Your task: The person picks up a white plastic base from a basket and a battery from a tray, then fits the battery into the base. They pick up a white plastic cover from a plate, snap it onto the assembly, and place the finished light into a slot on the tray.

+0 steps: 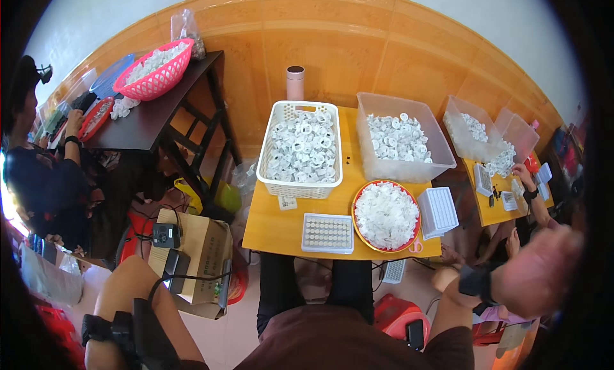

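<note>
My right hand is raised at the far right, away from the table. It is smeared by motion, so its fingers do not show. A black strap circles that wrist. My left arm bends at the lower left, with black devices strapped on it; only a bit of my left hand shows at the rim, its fingers hidden. Before me on the wooden table stand a white basket of small white plastic parts, a clear bin of similar parts, a red-rimmed round tray heaped with white pieces, and a tray with rows of round pieces.
Stacked white trays and pink-handled scissors lie at the table's right. A pink bottle stands behind the basket. A cardboard box sits lower left. Co-workers sit at a dark table left and another table right.
</note>
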The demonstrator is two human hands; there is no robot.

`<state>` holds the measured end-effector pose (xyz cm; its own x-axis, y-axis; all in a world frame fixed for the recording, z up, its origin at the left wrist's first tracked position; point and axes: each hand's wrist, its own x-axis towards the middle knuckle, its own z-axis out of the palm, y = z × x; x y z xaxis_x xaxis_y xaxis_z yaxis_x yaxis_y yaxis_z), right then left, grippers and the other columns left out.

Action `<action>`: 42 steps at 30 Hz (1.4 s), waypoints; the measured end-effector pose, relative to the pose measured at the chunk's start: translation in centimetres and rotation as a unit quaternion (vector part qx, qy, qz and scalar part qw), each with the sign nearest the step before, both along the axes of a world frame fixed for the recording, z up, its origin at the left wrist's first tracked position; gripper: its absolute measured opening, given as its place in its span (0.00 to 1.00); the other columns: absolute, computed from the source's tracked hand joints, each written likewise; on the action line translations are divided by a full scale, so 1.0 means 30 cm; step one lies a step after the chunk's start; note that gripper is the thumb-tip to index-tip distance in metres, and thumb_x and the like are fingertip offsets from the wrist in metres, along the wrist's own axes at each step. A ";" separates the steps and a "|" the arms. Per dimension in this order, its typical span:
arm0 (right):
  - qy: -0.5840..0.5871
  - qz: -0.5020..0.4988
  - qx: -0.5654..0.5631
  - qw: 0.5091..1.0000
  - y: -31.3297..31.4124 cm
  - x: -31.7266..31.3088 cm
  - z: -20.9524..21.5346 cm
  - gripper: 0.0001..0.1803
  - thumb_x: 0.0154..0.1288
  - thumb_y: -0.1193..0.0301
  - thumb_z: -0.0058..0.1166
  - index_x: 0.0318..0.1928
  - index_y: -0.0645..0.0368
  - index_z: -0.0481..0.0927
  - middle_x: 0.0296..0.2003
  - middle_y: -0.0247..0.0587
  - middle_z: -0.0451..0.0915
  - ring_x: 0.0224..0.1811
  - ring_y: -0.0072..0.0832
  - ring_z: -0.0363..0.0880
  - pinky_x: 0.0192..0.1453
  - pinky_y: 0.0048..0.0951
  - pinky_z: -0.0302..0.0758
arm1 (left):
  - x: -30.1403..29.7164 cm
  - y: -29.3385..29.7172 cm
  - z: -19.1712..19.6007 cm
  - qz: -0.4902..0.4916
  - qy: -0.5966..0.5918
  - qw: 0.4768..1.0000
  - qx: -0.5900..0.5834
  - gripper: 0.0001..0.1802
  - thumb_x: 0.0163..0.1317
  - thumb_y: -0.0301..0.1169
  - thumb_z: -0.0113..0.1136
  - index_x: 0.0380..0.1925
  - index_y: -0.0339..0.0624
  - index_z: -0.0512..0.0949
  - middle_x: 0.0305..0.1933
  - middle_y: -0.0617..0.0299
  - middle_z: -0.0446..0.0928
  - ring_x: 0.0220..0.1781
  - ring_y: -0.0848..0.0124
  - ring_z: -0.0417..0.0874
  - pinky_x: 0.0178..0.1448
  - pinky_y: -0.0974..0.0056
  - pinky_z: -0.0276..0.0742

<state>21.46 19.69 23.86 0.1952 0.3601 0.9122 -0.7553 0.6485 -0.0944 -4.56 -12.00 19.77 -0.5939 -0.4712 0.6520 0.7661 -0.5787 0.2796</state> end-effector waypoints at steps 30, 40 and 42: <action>-0.867 0.330 0.035 0.372 -0.172 -0.224 -1.232 0.17 0.63 0.62 0.47 0.44 0.62 0.75 0.25 0.41 0.78 0.20 0.25 0.77 0.22 0.26 0.74 | -0.493 0.557 -0.691 0.039 -0.137 0.601 -0.786 0.11 0.44 0.26 0.60 0.31 0.42 0.81 0.31 0.52 0.80 0.37 0.56 0.81 0.42 0.59 0.75; -0.863 0.333 -0.017 0.379 -0.169 -0.212 -1.229 0.17 0.63 0.63 0.48 0.44 0.64 0.75 0.29 0.42 0.79 0.22 0.26 0.79 0.21 0.26 0.76 | -0.473 0.556 -0.680 0.075 -0.148 0.654 -0.738 0.06 0.46 0.25 0.58 0.26 0.37 0.80 0.25 0.48 0.78 0.31 0.53 0.80 0.36 0.59 0.75; -0.867 0.330 -0.025 0.373 -0.170 -0.209 -1.216 0.18 0.63 0.63 0.48 0.46 0.64 0.74 0.30 0.42 0.79 0.23 0.25 0.79 0.21 0.26 0.76 | -0.478 0.563 -0.684 0.070 -0.147 0.633 -0.757 0.07 0.46 0.25 0.58 0.26 0.37 0.80 0.26 0.48 0.78 0.32 0.53 0.80 0.37 0.59 0.75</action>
<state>15.20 14.57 -12.62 -0.8190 -0.1663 -0.5492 0.4750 0.3405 -0.8115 -18.91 4.90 -0.75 -0.8162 0.4993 0.2907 0.5660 0.5902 0.5756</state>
